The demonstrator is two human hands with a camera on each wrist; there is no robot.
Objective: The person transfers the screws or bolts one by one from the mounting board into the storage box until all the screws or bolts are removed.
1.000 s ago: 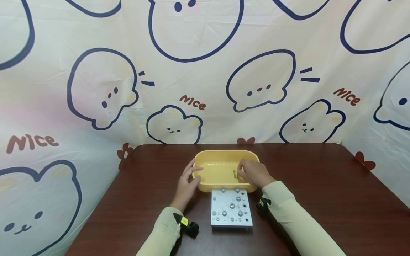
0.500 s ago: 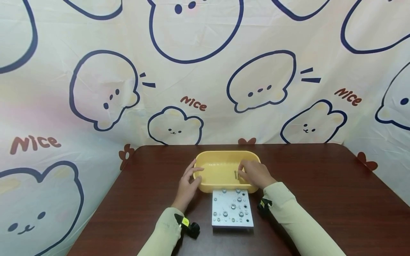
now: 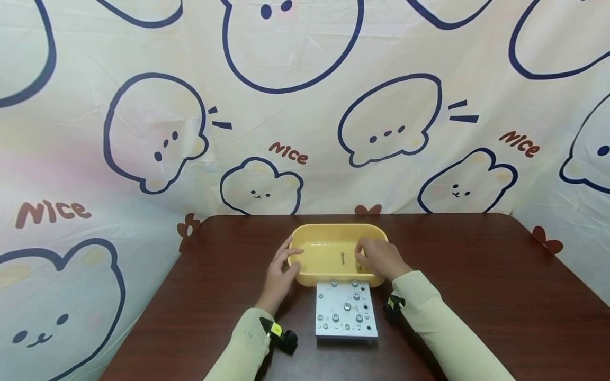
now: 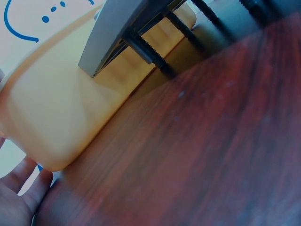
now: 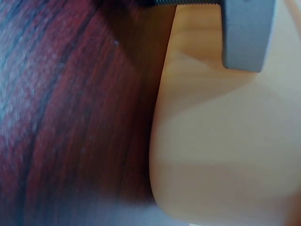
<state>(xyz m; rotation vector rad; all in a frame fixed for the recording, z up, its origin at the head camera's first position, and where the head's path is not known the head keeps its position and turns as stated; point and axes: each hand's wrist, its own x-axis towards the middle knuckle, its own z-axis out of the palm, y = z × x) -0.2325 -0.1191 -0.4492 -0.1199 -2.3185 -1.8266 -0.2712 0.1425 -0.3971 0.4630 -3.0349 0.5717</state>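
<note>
While the left hand (image 3: 278,275) rests, fingers spread, at the left end of the tray (image 3: 321,259), the right hand (image 3: 381,259) curls inside its right end, any pinch indiscernible; the screw (image 3: 342,258) mid-tray likely wants a crosswise grip.

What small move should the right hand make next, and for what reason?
Perhaps the right hand could pinch the small screw-like piece, if it holds nothing, which I cannot see. The piece lies in the yellow tray, close to the left of that hand's fingers, and the left hand touches the tray's left end, which may steady it.
</note>
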